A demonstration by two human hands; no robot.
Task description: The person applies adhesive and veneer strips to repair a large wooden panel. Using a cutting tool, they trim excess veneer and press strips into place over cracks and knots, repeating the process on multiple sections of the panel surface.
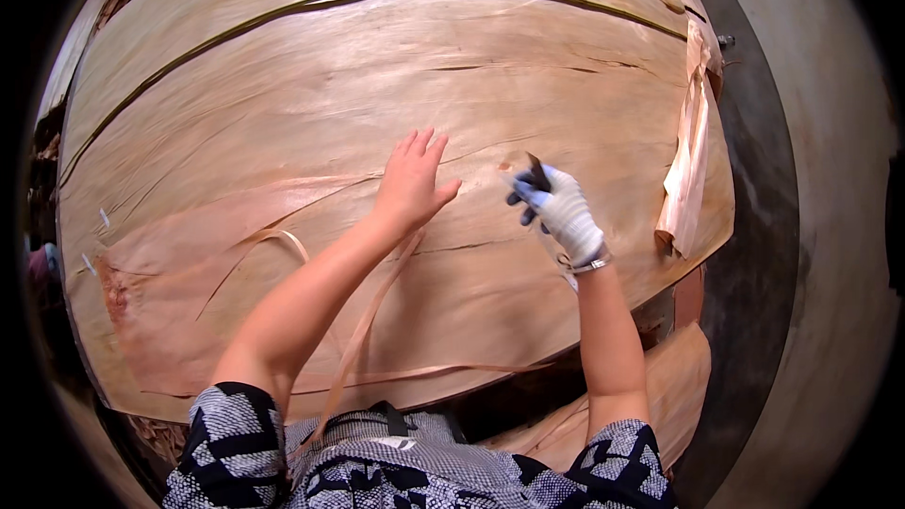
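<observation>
- I see the left hand (411, 181), bare, lying flat on the veneer sheet (311, 85), its fingers (422, 143) spread apart and pointing away from me, pressing the wood down and gripping nothing.
- The right hand (558, 209), in a white knit glove with blue tips, has its fingers closed around a small dark blade (537, 172) whose tip stands up and tilts slightly left.
- The blade sits just to the right of the left hand, level with its thumb; a short gap of bare sheet lies between them.
- A thin split (476, 146) in the veneer runs left to right from the left hand's fingertips toward the blade, so its long axis follows the grain, crosswise to both forearms.
- The right hand is the nearer one to the split's right end; the left hand touches the sheet at its other end.
- A loose narrow strip (363, 330) of veneer trails from under the left wrist toward my lap.
- A torn, curled flap (686, 170) hangs at the sheet's right edge, well apart from both hands.
</observation>
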